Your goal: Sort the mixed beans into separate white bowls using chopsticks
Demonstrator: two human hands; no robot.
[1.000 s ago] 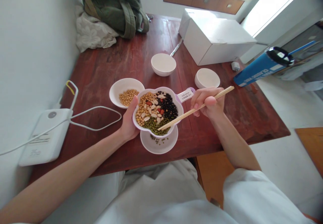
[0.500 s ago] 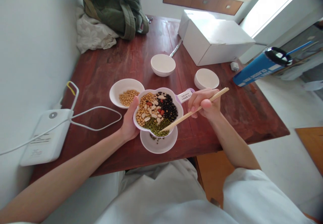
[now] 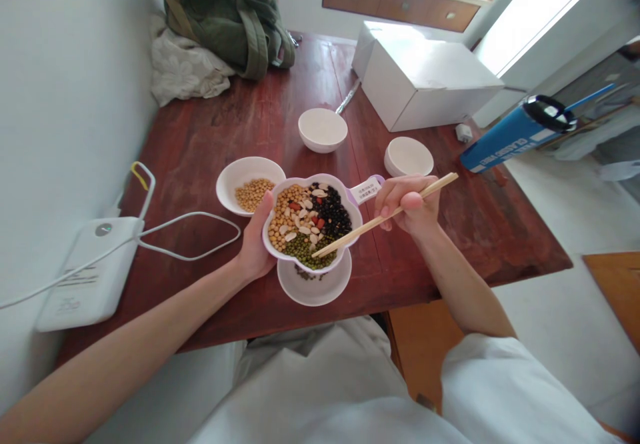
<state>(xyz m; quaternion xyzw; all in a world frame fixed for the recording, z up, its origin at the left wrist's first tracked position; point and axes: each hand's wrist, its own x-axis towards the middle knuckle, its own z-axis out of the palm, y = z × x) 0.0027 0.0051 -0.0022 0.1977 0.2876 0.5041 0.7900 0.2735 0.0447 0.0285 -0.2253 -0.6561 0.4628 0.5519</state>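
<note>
My left hand point(image 3: 256, 244) is wrapped round the left side of a flower-shaped bowl point(image 3: 350, 212), holding it above the table. The bowl holds mixed beans: yellow soybeans, green mung beans, black beans, some red and pale ones. My right hand point(image 3: 407, 204) grips a pair of wooden chopsticks point(image 3: 383, 216), whose tips rest among the green beans at the bowl's near edge. Just below the bowl sits a white dish point(image 3: 315, 287) with a few green beans. A white dish of soybeans point(image 3: 243, 184) stands to the left.
Two empty white bowls point(image 3: 323, 129) point(image 3: 409, 157) stand farther back on the red wooden table point(image 3: 210, 137). A white box point(image 3: 425, 84), a blue tube point(image 3: 515, 136), a green bag point(image 3: 225, 11) and a white device with cable point(image 3: 90, 271) lie around the edges.
The chopsticks' tips have shifted slightly within the green beans at the bowl's near edge. My left hand and the bowl have stayed nearly still.
</note>
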